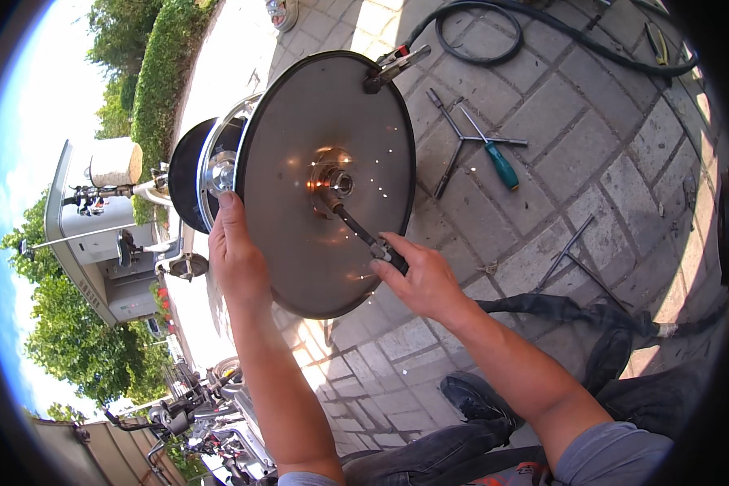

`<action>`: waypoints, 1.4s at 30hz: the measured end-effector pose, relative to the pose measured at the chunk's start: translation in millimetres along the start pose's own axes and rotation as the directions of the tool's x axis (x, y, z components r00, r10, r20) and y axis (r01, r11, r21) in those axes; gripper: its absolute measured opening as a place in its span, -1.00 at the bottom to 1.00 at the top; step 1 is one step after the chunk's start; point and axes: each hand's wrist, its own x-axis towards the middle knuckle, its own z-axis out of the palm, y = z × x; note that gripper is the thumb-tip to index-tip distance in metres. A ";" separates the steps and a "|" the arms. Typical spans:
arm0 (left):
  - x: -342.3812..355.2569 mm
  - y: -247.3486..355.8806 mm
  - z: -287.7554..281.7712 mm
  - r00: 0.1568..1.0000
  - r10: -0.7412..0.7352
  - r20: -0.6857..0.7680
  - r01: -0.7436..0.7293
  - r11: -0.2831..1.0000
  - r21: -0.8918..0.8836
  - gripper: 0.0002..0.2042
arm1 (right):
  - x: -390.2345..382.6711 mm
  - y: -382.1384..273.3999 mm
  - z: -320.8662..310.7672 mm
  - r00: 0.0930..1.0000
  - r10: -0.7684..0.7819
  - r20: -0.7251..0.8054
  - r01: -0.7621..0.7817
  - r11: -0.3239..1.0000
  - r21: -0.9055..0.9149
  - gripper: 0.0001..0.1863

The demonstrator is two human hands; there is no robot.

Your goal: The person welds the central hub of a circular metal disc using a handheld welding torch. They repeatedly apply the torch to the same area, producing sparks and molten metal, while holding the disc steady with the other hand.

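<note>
A large round metal disc (287,235) with a dark rim stands tilted in front of me, a hub (345,185) at its middle. My left hand (236,251) grips its left edge, thumb up on the rim; the fingers behind are hidden. My right hand (417,279) is closed round the black handle of a welding torch (363,231). The torch's nozzle end is at the hub, where the metal glows orange and small bright sparks scatter. A clamp (393,69) bites the disc's upper right rim. Behind the disc sits a shiny silver ring (208,166).
On the paving lie a Y-shaped wrench (460,139), a teal-handled screwdriver (502,166), a T-shaped wrench (569,253) and pliers (658,44). A black cable (535,12) loops at the top right. A thick dark hose (543,304) runs by my right arm. Bicycles stand left.
</note>
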 end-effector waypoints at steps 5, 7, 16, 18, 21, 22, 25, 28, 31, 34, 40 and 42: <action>2.0 -2.0 1.4 1.000 0.009 -0.010 -0.009 1.000 -0.003 -0.48 | 2.3 -0.1 -1.1 1.000 0.012 -0.005 -0.012 0.999 0.035 -0.46; 2.7 -1.7 2.5 1.000 0.015 -0.009 -0.015 1.000 -0.014 -0.48 | 2.4 1.7 0.0 0.999 -0.023 -0.029 0.023 1.000 0.018 -0.45; 4.3 -1.0 0.2 1.000 -0.004 0.030 0.005 0.999 -0.038 -0.50 | -3.9 1.4 -2.8 1.000 0.008 0.000 -0.008 1.000 0.015 -0.44; 4.4 -0.3 0.7 1.000 -0.004 0.029 0.005 0.999 -0.045 -0.50 | -3.9 0.5 -2.6 1.000 0.016 0.005 -0.016 1.000 0.021 -0.45; 5.8 1.1 1.7 1.000 -0.009 0.026 0.010 0.999 -0.031 -0.50 | -2.8 2.8 -1.3 1.000 -0.007 -0.021 0.007 1.000 0.022 -0.44; 6.1 1.4 1.8 1.000 -0.012 0.023 0.013 1.000 -0.021 -0.50 | -1.5 2.9 -1.3 1.000 -0.014 -0.028 0.015 1.000 0.019 -0.44; 7.5 1.1 2.5 1.000 -0.010 0.026 0.011 1.000 -0.028 -0.50 | 1.6 2.8 -1.1 0.999 -0.030 -0.040 0.031 0.999 0.023 -0.44; 7.2 3.4 4.6 1.000 -0.015 0.022 0.016 0.999 -0.030 -0.50 | 3.2 0.6 -2.7 0.999 -0.018 -0.026 0.019 1.000 0.021 -0.44; 8.7 3.2 3.3 0.999 -0.012 0.038 0.012 1.000 -0.013 -0.50 | 5.4 0.7 -4.1 1.000 -0.007 -0.004 0.007 0.999 0.038 -0.45; 11.2 3.7 2.9 0.999 0.011 0.049 -0.011 1.000 0.002 -0.51 | 7.9 -3.9 -8.6 0.999 0.039 0.035 -0.041 0.997 0.070 -0.46; 12.4 6.9 2.7 0.998 -0.010 0.060 0.008 1.000 0.026 -0.50 | 9.2 -6.8 -11.1 0.999 0.026 0.023 -0.028 0.996 0.087 -0.47; 12.5 7.6 2.8 0.998 -0.010 0.064 0.009 1.000 0.018 -0.50 | 9.4 -6.6 -10.7 0.999 0.029 0.020 -0.031 0.996 0.087 -0.47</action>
